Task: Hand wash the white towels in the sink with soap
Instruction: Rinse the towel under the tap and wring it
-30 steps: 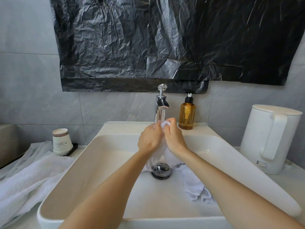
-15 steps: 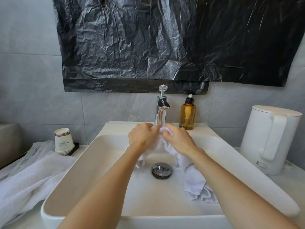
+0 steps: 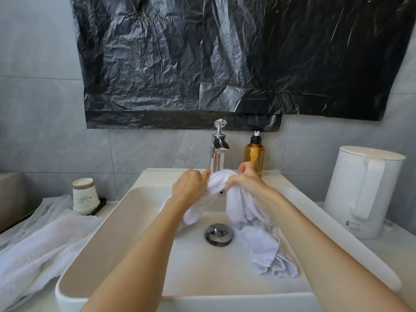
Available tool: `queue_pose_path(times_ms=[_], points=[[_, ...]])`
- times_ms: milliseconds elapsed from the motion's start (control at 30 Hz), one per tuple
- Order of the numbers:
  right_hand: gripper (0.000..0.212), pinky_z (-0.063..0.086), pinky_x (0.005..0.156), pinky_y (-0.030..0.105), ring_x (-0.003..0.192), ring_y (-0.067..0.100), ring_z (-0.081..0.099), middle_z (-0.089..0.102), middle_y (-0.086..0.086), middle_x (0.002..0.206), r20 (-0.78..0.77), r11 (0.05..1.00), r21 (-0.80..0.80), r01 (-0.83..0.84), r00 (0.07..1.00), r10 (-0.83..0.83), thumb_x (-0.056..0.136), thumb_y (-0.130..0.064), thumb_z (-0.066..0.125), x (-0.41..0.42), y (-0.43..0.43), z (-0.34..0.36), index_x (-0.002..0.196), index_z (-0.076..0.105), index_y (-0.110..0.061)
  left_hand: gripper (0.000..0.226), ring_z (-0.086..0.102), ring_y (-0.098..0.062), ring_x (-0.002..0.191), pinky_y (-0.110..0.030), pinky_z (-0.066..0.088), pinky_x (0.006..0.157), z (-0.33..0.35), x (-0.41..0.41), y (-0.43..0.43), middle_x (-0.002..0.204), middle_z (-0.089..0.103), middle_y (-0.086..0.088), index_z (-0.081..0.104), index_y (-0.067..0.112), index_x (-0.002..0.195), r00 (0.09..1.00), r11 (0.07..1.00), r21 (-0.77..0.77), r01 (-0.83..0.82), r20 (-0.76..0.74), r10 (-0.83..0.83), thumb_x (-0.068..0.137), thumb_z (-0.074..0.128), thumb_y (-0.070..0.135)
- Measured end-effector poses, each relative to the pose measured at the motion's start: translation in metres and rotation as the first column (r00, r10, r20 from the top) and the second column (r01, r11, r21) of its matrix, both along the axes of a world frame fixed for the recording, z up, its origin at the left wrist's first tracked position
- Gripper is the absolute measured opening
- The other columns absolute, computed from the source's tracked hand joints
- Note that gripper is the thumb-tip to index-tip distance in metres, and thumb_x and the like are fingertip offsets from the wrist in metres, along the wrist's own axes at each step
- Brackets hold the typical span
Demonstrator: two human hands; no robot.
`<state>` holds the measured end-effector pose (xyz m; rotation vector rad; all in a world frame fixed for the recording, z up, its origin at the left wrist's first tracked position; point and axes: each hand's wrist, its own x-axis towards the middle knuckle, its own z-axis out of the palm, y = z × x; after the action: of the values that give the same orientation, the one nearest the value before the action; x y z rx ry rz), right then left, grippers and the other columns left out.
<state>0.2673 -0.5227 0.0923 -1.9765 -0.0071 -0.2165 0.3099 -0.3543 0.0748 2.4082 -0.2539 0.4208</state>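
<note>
Head view. Both hands work over the back of the sink, just in front of the tap. The left hand and right hand each have their fingers curled round a bunch of the same white towel. A short stretch of cloth is pulled between them, and the rest hangs from the right hand down onto the basin floor beside the drain. One right finger stands clear of the cloth; the others grip it.

A second towel lies heaped on the bench left of the sink, touching its rim and not in the basin.

Progress, as a judgement: the first towel looks to be mid-scrub or mid-wring. No suds show on it, and I cannot tell whether water is running or whether soap has gone on. The soap bottle stands upright beside the tap, just behind the right hand. Rinsing, wringing and the whole wash of the second towel appear to be left.

Writing: the stacked paper cups carry a small printed mark, too small to read. The bottle shows no label, and the white kettle on the right shows no brand. The black plastic sheet on the wall is plain.
</note>
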Motion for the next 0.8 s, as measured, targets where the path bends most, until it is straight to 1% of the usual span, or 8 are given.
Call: queue_pose_path(times_ms=[100,167,200,300,400,533,700,800], points=[[0.043,0.032,0.064,0.027,0.078,0.008,0.037,0.03,-0.002,0.089,0.052,0.995,0.092,0.035,0.998,-0.04,0.085,-0.009,0.056,-0.002,0.005,0.001,0.115,0.027,-0.015,0.039,0.056,-0.031,0.099,-0.032,0.037,0.078,0.0,-0.008,-0.01,0.116,0.064,-0.016,0.058,0.011,0.099,0.984,0.984,-0.133,0.121,-0.111,-0.136,0.103,0.035,0.043],[0.04,0.033,0.066,0.027,0.079,0.008,0.037,0.033,-0.002,0.092,0.109,0.996,0.082,0.036,0.993,-0.045,0.081,-0.016,0.054,-0.002,0.011,-0.001,0.112,0.029,-0.016,0.058,0.054,-0.026,0.116,-0.03,0.039,0.091,0.006,-0.014,-0.015,0.13,0.057,-0.007,0.053,0.015,0.132,0.934,0.931,-0.298,0.21,-0.22,-0.281,0.1,0.029,0.057],[0.04,0.036,0.069,0.028,0.081,0.009,0.04,0.036,-0.002,0.093,0.135,0.998,0.062,0.031,0.99,-0.039,0.077,-0.022,0.051,-0.001,0.013,-0.002,0.111,0.031,-0.017,0.072,0.052,-0.024,0.122,-0.032,0.039,0.097,0.009,-0.017,-0.015,0.131,0.054,-0.001,0.051,0.019,0.138,0.879,0.893,-0.378,0.245,-0.301,-0.369,0.094,0.024,0.07],[0.019,0.042,0.079,0.036,0.089,0.017,0.049,0.048,-0.002,0.094,0.187,0.996,-0.063,0.055,0.981,-0.042,0.09,-0.023,0.045,0.003,0.014,-0.007,0.108,0.041,-0.02,0.094,0.064,-0.02,0.109,-0.036,0.047,0.1,0.009,-0.017,-0.013,0.115,0.069,0.004,0.065,0.024,0.124,0.77,0.858,-0.417,0.3,-0.425,-0.476,0.068,0.034,0.094],[0.008,0.045,0.072,0.035,0.082,0.019,0.054,0.056,-0.001,0.085,0.279,0.982,-0.111,0.155,0.953,-0.119,0.089,-0.023,0.047,0.004,0.009,-0.011,0.095,0.052,-0.021,0.064,0.066,-0.015,0.085,-0.028,0.053,0.082,0.004,-0.013,-0.009,0.091,0.073,0.003,0.069,0.022,0.115,0.81,0.868,-0.393,0.303,-0.373,-0.452,0.086,0.046,0.074],[0.017,0.047,0.07,0.034,0.082,0.02,0.057,0.061,0.001,0.085,0.3,0.976,-0.13,0.172,0.946,-0.127,0.081,-0.032,0.046,0.003,0.012,-0.011,0.092,0.056,-0.024,0.033,0.059,-0.007,0.087,-0.02,0.045,0.068,0.008,-0.015,-0.014,0.099,0.065,0.008,0.065,0.024,0.119,0.887,0.835,-0.458,0.305,-0.183,-0.424,0.103,0.04,0.038],[0.026,0.045,0.071,0.036,0.087,0.022,0.056,0.059,0.003,0.094,0.269,0.964,-0.249,0.09,0.963,-0.021,0.094,-0.042,0.043,0.002,0.029,-0.02,0.109,0.045,-0.021,0.034,0.047,-0.017,0.067,-0.021,0.038,0.055,0.004,-0.018,-0.022,0.072,0.054,-0.001,0.06,0.017,0.079,0.922,0.801,-0.534,0.272,-0.093,-0.375,0.1,0.033,0.018],[0.032,0.047,0.074,0.036,0.091,0.025,0.059,0.064,0.006,0.1,0.314,0.961,-0.22,0.166,0.945,-0.091,0.098,-0.052,0.037,0.003,0.037,-0.027,0.102,0.046,-0.021,0.02,0.051,-0.01,0.071,-0.023,0.041,0.056,-0.003,-0.016,-0.03,0.082,0.055,0.003,0.053,0.014,0.103,0.943,0.781,-0.597,0.183,-0.118,-0.312,0.102,0.036,0.024]])
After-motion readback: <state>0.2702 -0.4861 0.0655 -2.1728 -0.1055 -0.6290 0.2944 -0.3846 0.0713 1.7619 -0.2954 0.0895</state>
